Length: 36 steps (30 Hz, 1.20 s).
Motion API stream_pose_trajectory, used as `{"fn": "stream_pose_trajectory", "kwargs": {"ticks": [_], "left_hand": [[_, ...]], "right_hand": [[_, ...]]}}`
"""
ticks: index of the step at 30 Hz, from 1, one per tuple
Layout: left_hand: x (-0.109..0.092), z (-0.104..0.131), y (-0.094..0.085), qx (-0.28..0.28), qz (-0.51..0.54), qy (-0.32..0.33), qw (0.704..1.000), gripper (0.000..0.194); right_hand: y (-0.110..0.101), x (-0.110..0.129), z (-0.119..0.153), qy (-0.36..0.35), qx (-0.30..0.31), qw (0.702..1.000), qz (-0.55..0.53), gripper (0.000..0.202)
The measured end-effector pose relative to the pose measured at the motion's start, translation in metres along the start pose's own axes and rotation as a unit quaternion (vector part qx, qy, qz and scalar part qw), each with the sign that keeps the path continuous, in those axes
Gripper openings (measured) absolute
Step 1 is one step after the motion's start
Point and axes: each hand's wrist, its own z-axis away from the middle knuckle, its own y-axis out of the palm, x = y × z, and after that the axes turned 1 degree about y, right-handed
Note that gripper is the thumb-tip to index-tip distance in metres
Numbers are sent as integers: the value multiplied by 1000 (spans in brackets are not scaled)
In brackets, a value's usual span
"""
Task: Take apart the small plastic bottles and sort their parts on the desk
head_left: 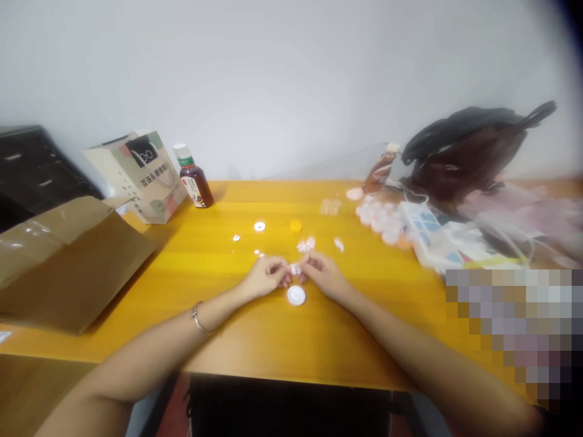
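The small white piece [296,269] sits between your two hands, just above the tabletop in this view, its outline lumpy and too blurred to read finely. Right below it, nearer you, lies a white disc [296,295], flat and round with a raised-looking rim. Beyond your hands are a white patterned cluster [306,244], a narrow white fragment [339,244], a smooth yellow disc [296,226], a round white disc with a dark centre [259,226] and a smaller white round [235,238]. Farther right, pale round pieces [382,220] crowd together beside a white-and-blue box [419,230]. All this rests on a glossy yellow-brown wooden table [255,349], set against a plain pale wall [282,91]. On your left stand an open brown cardboard box [82,261], a printed paper bag [148,176] and a dark-filled bottle [195,179] with a white cap; at the far right, a brown-labelled bottle [381,170] tilts beside a dark, soft-sided bag [469,149]. Your left hand [269,275], with a thin metal bracelet [197,317] on the forearm, pinches one side of the small white piece, fingers curled; your right hand [324,275] pinches the other side, thumb and fingertips nearly meeting the left's.
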Motion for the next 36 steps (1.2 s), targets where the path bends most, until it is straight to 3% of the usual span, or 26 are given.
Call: {"fn": "stream_pose_trajectory", "kwargs": {"ticks": [16, 23, 26, 31, 36], "left_hand": [[2, -3, -7, 51, 43, 28, 997, 32], [-1, 0, 2, -5, -8, 46, 999, 27], [-1, 0, 2, -4, 9, 39, 999, 27], [-3, 1, 2, 2, 36, 31, 999, 30], [-4, 0, 2, -8, 28, 40, 999, 30]], "right_hand": [[-1, -1, -1, 14, 44, 997, -60, 27], [1, -5, -2, 11, 1, 999, -30, 28], [1, -6, -1, -15, -20, 1000, 14, 26], [-4, -6, 0, -147, -41, 975, 164, 17], [-1, -7, -3, -121, -41, 983, 130, 17]]}}
